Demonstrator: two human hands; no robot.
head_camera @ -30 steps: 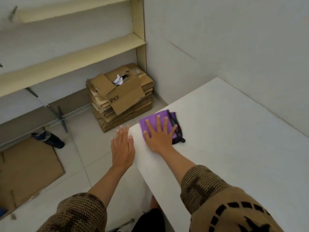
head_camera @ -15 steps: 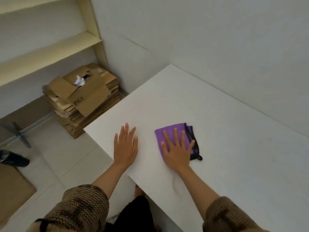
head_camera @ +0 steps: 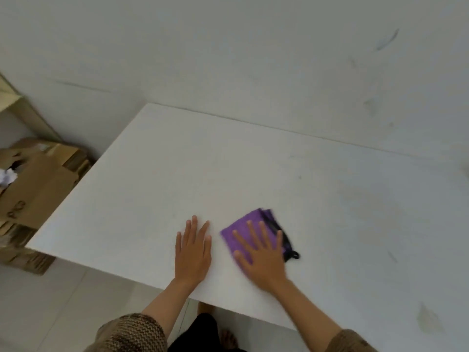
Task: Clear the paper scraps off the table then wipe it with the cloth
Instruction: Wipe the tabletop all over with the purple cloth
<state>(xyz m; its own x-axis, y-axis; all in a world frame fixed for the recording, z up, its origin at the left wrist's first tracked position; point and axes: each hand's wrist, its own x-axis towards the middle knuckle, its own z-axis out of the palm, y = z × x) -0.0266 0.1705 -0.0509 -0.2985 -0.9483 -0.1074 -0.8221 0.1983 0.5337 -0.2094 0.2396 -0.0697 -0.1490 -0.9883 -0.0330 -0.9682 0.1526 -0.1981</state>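
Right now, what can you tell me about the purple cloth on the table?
The purple cloth looks like soft microfibre, folded into a rough square, with black edging and a black loop at its right corner. It lies flat on the white table near the front edge. The right hand presses flat on it; the left hand lies apart.

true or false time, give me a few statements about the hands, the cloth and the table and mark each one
1. The right hand lies flat on the purple cloth. True.
2. The left hand grips a paper scrap. False: it rests flat on the bare table, holding nothing.
3. The purple cloth hangs over the table's edge. False: it lies wholly on the top, back from the near edge.
4. Flattened cardboard boxes are stacked beside the table. True.
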